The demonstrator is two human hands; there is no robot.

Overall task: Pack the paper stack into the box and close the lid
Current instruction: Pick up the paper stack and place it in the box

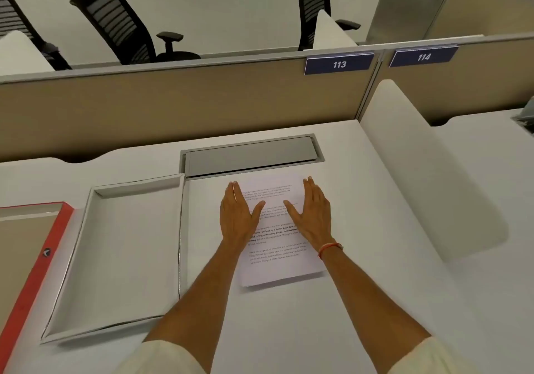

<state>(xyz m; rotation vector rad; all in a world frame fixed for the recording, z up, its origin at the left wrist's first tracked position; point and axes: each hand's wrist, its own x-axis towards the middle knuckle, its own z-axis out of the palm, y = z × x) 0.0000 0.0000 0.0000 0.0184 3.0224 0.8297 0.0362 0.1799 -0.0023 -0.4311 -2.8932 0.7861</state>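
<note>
A printed paper stack (277, 246) lies on the white desk (375, 301), right of the open white box (121, 258). Left hand (238, 214) and right hand (313, 214) rest flat on it, fingers extended. The red-edged lid (34, 258) is cut off at far left; the text is unreadable.

Both arms stretched forward, left hand (237, 211) and right hand (312, 211) flat, palms down, fingers together, thumbs angled inward, apart; red band on right wrist.
</note>
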